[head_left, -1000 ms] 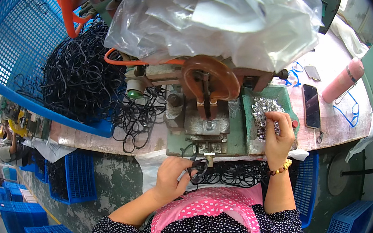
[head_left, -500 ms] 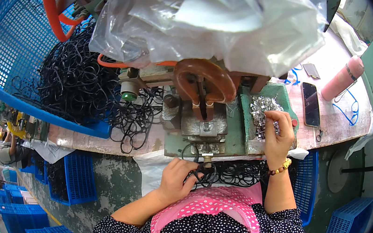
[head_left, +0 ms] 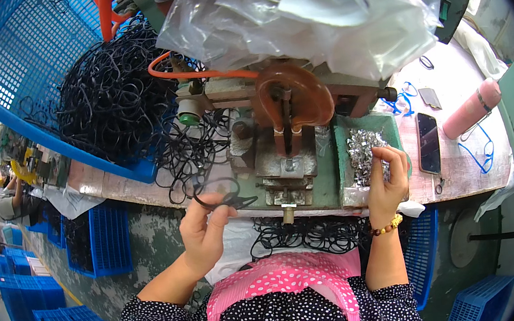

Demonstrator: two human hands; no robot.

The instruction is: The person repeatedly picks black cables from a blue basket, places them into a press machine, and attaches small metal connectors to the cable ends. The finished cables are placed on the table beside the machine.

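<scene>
Head view: left hand (head_left: pixel 202 236) pinches black cord loop (head_left: pixel 236 201) front-left of press (head_left: pixel 287 164), best kept untwisted; right hand (head_left: pixel 390 185), grip unclear, is at silver metal pieces (head_left: pixel 362 146) in green tray (head_left: pixel 382 121), ideally singling one.

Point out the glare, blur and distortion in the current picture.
Head view: glare whitens patches of the bag; head view: the black loop in the left hand looks blurred; head view: the front edge of the table bows.
</scene>
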